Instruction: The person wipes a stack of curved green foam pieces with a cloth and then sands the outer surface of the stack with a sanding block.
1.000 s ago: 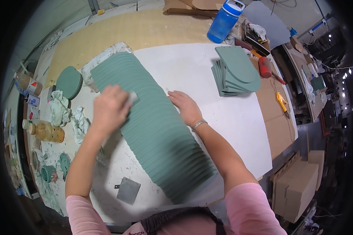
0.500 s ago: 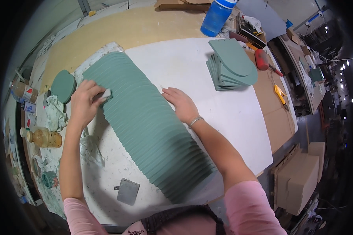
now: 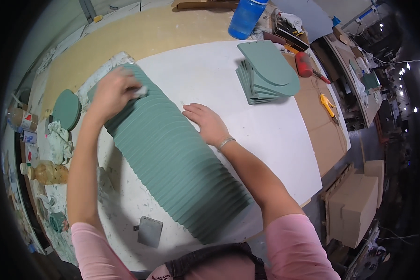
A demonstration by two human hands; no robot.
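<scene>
A long row of overlapping green panels with rounded edges [image 3: 172, 151] fans diagonally across the white work surface. At its far end, my left hand [image 3: 111, 93] is closed round a small pale grey pad [image 3: 141, 92] and presses it against the panels' edges. The hand is slightly blurred, and its fingers hide part of the pad. My right hand [image 3: 207, 125] lies along the row's right side with fingers stretched out, touching the panel edges and holding nothing. Farther right sits a stack of similar green panels [image 3: 270, 65]. A round green disc [image 3: 66, 108] is left of my left hand.
A grey metal plate [image 3: 150, 232] lies near the front. Jars [image 3: 49, 172] and a stained rag [image 3: 59, 142] line the left side. At the back stands a blue bottle [image 3: 247, 18]. A red mallet [image 3: 304, 65] and a yellow-handled tool [image 3: 329, 107] lie on the right.
My left hand has moved with the pad from the row's left side, away from me and rightward over its top. My right hand stays at the row's right side.
</scene>
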